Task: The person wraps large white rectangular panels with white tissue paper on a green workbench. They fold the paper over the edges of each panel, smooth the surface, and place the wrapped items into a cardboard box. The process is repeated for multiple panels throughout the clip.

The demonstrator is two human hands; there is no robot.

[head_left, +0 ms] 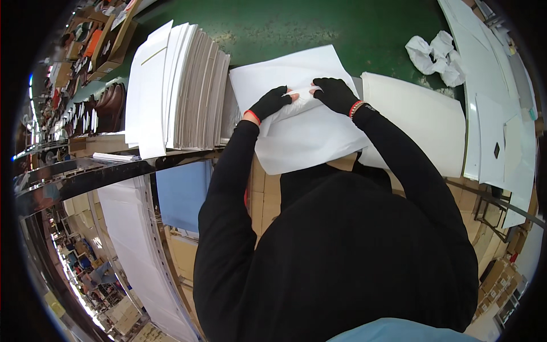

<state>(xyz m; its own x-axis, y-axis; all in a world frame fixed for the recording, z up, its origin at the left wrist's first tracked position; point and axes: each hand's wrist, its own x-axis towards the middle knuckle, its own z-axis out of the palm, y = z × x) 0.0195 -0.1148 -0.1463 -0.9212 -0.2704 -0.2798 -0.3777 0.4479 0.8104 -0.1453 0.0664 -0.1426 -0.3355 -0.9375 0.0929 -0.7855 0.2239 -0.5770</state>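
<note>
Both my hands wear black fingerless gloves and meet over a large white sheet (319, 145) at the table's front edge. My left hand (272, 104) is closed, its thumb pressed on a gathered, wrinkled fold of this sheet. From the other side my right hand (336, 96) grips the same fold, fingers curled and thumb pointing inward. Below the hands the sheet's near part bends down over the edge toward me. Beyond them lies a smooth white flat area (302, 62); whether it is a second sheet I cannot tell.
A tall, leaning stack of white and greyish boards (196, 91) stands at left on the green table (279, 23). At right lies a pile of white sheets (416, 122). Crumpled white paper (436, 57) sits at the far right, near a pale panel (501, 102). Cardboard boxes (117, 43) stand far left.
</note>
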